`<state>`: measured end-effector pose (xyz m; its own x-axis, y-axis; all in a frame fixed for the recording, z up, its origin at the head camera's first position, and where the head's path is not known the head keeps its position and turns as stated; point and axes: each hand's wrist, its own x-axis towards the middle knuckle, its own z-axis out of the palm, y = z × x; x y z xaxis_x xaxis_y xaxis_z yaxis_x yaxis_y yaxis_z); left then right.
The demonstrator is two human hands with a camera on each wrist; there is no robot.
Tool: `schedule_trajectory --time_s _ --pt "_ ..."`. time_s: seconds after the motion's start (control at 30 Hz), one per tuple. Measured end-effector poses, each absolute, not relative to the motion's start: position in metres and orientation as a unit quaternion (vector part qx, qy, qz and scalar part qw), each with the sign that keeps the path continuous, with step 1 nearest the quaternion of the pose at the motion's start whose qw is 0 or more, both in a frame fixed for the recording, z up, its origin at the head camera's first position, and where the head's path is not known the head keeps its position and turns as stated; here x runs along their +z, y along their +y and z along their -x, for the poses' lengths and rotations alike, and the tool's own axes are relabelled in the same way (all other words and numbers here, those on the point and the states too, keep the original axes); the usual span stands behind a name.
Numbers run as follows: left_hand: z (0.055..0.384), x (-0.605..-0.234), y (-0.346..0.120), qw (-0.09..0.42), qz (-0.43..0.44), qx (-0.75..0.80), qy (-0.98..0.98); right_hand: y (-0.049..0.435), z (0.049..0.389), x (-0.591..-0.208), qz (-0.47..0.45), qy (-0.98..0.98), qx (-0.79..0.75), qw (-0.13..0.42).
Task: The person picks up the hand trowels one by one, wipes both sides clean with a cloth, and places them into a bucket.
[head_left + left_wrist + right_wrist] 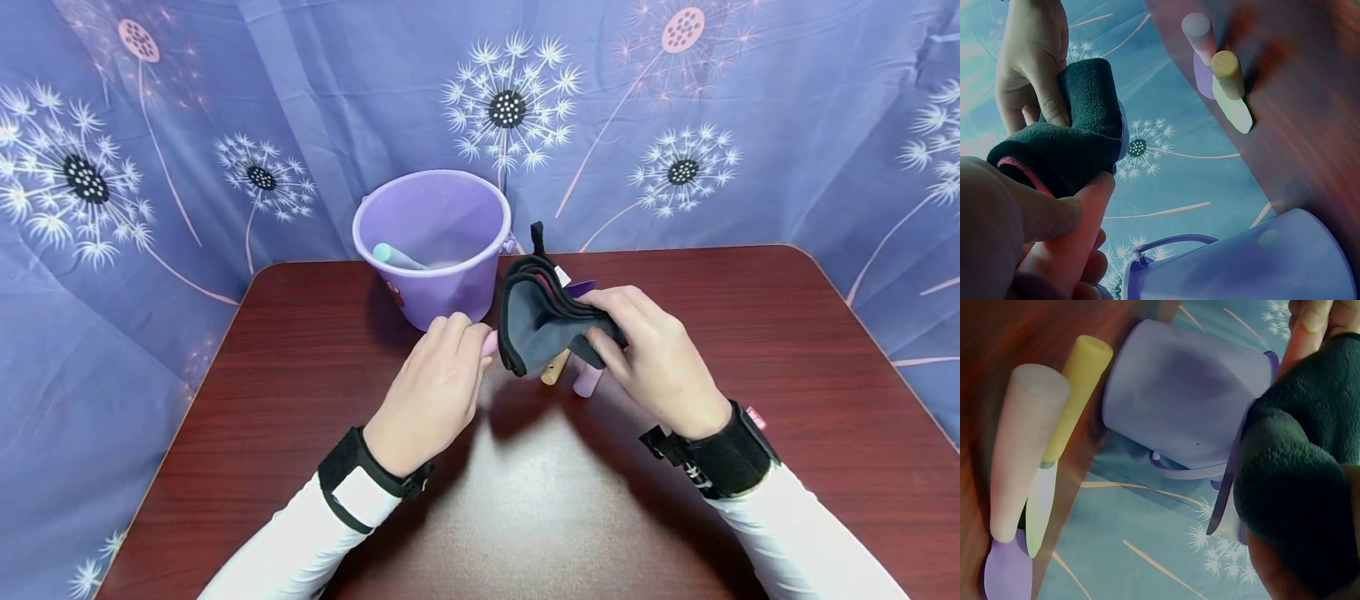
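Note:
My left hand [431, 396] grips the pink handle [1085, 225] of a tool whose head is mostly covered by a dark grey fleecy cloth [536, 317] with black edging. A flat purple blade [1229, 481] shows beside the cloth in the right wrist view. My right hand [663, 367] holds the folded cloth against that blade, thumb on the near side. Beneath the cloth, on the table, lie a tool with a yellow handle [1082, 394] and pale green blade, and one with a pale pink handle [1025, 450] and purple blade.
A purple bucket [450, 292] stands at the table's back edge, left of the cloth. Inside it leans a tool with a mint-coloured handle [397, 257]. Behind the dark red wooden table [300, 375] hangs a blue curtain [375, 83] with a dandelion print.

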<state>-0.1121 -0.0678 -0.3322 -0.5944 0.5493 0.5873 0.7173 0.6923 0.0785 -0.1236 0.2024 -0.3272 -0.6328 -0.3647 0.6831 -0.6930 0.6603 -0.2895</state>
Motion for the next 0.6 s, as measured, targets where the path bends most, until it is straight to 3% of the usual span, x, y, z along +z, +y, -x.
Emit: schedule_trajectory --time_s 0.6 --pt "0.112 -0.328 -0.075 0.259 0.361 -0.149 -0.883 0.216 0.128 -0.322 -0.259 -0.865 0.211 0.375"
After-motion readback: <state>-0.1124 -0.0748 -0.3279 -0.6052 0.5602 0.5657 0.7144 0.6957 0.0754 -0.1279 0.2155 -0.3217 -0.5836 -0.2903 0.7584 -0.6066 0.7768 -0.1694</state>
